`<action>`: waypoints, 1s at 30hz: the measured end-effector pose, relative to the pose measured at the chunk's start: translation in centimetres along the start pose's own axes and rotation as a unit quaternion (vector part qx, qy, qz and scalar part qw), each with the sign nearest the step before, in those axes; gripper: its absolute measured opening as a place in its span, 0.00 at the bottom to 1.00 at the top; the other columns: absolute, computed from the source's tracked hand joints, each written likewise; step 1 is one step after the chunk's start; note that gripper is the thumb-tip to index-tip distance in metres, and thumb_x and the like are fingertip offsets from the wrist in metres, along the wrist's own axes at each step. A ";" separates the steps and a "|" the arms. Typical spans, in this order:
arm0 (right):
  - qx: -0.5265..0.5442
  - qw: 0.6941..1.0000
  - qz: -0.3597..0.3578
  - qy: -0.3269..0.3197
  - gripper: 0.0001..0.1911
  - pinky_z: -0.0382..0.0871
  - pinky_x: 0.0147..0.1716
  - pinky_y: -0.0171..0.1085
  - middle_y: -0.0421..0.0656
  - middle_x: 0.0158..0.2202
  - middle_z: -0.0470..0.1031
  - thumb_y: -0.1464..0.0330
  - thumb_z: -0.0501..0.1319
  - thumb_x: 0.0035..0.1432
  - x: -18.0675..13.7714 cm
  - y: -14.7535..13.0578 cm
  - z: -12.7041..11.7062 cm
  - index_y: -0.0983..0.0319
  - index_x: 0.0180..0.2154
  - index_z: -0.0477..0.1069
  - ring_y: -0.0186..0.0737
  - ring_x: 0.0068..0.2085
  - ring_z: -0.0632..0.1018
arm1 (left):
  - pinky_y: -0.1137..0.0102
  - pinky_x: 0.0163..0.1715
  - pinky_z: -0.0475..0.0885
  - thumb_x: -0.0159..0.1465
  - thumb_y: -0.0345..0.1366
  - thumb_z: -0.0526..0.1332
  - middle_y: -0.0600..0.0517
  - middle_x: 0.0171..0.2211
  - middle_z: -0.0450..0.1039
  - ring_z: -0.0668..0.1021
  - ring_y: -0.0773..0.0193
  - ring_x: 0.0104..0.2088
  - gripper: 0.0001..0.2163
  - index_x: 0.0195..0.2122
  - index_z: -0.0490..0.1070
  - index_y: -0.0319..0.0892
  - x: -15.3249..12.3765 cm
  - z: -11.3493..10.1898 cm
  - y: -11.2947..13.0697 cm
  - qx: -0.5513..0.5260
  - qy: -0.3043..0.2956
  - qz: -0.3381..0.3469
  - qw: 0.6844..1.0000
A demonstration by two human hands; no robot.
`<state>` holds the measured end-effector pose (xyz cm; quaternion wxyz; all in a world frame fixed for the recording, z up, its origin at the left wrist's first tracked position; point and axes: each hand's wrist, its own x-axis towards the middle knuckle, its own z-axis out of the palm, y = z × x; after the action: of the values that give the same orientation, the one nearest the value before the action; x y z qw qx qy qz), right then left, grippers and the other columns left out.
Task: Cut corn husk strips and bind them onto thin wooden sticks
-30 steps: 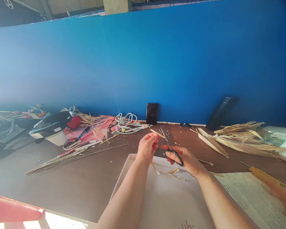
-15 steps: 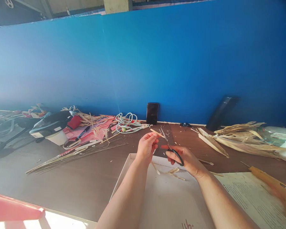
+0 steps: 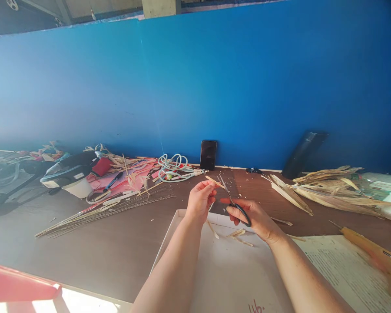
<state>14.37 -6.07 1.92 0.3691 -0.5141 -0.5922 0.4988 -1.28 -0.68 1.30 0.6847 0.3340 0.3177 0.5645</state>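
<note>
My left hand point(image 3: 201, 199) pinches a small, pale strip of dried husk point(image 3: 216, 181), its tip pointing right toward the blades. In my right hand point(image 3: 243, 212) is a pair of black-handled scissors point(image 3: 228, 193), fingers closed round the handles. The blades stand slightly apart, beside the strip's end; whether they touch it I cannot tell. Both hands are over the far edge of a shallow white box lid point(image 3: 228, 269). Several husk scraps point(image 3: 239, 237) lie in it.
A phone point(image 3: 208, 154) leans on the blue partition point(image 3: 195, 87). Dried corn husks point(image 3: 332, 191) and a black cylinder point(image 3: 304, 154) are at right, above a printed sheet point(image 3: 339, 265). To the left lie a pale blue cord point(image 3: 176, 167), thin wires point(image 3: 117, 208) and pink paper point(image 3: 130, 180).
</note>
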 end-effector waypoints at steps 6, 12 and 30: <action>0.001 1.000 0.002 -0.004 0.25 0.59 0.27 0.33 0.38 0.23 0.69 0.56 0.60 0.53 0.1 0.1 -0.1 0.61 0.50 0.70 0.33 0.26 0.68 | 0.83 0.19 0.63 0.49 0.40 0.67 0.49 0.35 0.72 0.68 0.78 0.23 0.13 0.33 0.72 0.37 0.2 -0.2 -0.2 0.001 -0.004 0.005 1.000; -0.001 1.000 -0.002 -0.004 0.25 0.59 0.27 0.33 0.38 0.23 0.69 0.56 0.60 0.53 0.2 0.2 -0.1 0.61 0.50 0.70 0.33 0.26 0.69 | 0.83 0.19 0.63 0.48 0.40 0.68 0.49 0.34 0.73 0.68 0.78 0.22 0.14 0.31 0.73 0.37 0.3 -0.3 -0.2 0.001 0.003 0.005 1.000; -0.028 0.999 -0.010 0.012 0.25 0.58 0.26 0.33 0.37 0.21 0.66 0.56 0.60 0.52 0.3 0.4 0.0 0.61 0.49 0.71 0.32 0.24 0.67 | 0.83 0.18 0.63 0.49 0.39 0.68 0.50 0.32 0.71 0.68 0.78 0.23 0.13 0.31 0.71 0.37 0.3 -0.2 -0.2 0.006 0.009 0.001 1.000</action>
<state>14.40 -5.82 1.51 0.3667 -0.5241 -0.6069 0.4717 -1.27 -0.41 1.03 0.6787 0.3333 0.3273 0.5667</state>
